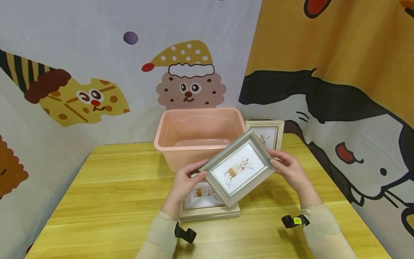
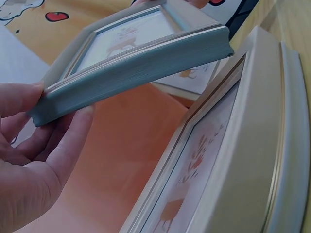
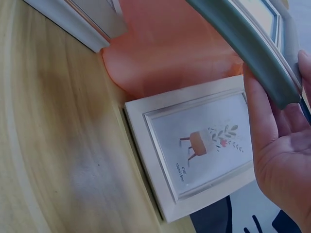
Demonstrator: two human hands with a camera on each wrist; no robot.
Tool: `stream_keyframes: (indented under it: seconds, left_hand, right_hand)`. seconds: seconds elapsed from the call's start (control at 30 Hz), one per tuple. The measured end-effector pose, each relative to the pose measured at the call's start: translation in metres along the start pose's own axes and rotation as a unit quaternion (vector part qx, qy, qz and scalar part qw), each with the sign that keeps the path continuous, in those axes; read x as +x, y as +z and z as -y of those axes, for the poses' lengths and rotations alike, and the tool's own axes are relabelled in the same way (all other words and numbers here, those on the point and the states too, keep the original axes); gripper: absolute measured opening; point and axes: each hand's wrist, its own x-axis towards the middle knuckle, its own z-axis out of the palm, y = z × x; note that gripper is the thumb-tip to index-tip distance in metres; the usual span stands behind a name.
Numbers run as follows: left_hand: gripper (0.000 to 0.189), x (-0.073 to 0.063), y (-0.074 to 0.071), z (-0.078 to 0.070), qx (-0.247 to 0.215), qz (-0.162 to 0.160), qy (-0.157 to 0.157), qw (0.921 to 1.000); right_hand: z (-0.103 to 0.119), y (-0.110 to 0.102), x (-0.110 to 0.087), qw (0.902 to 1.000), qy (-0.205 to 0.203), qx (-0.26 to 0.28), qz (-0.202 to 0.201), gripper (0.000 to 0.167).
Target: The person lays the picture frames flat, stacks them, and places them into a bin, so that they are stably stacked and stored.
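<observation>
- Printed fabric backdrop [image 1: 97,21], white and orange with cartoon figures, hangs behind a yellow wood-grain worktop [image 1: 106,190].
- Container: pale pink rectangular plastic tub [image 1: 194,148], at the rear of the worktop; no frame shows in the visible part of its interior.
- Workpiece: grey-beige rectangular picture frame [image 1: 239,168] with metallic inner trim and a plant print, held raised and tilted in front of the tub.
- Left hand [image 1: 184,183]: clamped on the workpiece's left corner, thumb above, fingers beneath.
- Right hand [image 1: 292,171]: clamped near the opposite corner, thumb on the front face.
- Other units: a stack of at least two cream picture frames [image 1: 207,207] lies flat before the tub; a separate cream picture frame [image 1: 270,138] stands just beside its right side. Neither is gripped.
- Progress, as judged: workpiece lifted and supported at both ends; setting it down remains.
</observation>
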Motion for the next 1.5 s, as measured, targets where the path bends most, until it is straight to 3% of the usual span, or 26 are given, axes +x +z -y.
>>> stream_keyframes:
  seconds: [0.13,0.4,0.57,0.83,1.13,1.5]
  left_hand:
    - [0.039,-0.002,-0.007,-0.002,-0.009,-0.004,-0.004,0.9999]
    - [0.036,-0.004,-0.025,-0.007,0.016,-0.022,-0.015,0.9995]
    - [0.035,-0.005,-0.035,-0.006,0.015,-0.027,-0.004,0.9995]
    - [0.033,-0.006,-0.048,-0.007,0.001,-0.045,0.012,0.9989]
    - [0.032,-0.009,-0.062,-0.009,0.018,-0.077,-0.01,0.9968]
    - [0.031,-0.013,-0.076,-0.013,0.01,-0.086,-0.008,0.9962]
  right_hand:
    - [0.0,0.004,-0.003,0.9995,0.018,-0.026,0.009,0.04]
    - [-0.004,0.015,-0.01,0.9952,0.03,-0.083,0.043,0.046]
    - [-0.005,0.024,-0.012,0.9908,0.03,-0.122,0.051,0.048]
    - [-0.007,0.035,-0.011,0.99,0.027,-0.109,0.086,0.05]
    - [-0.012,0.05,-0.014,0.9885,0.043,-0.098,0.108,0.057]
    - [-0.02,0.066,-0.017,0.9847,0.032,-0.081,0.151,0.07]
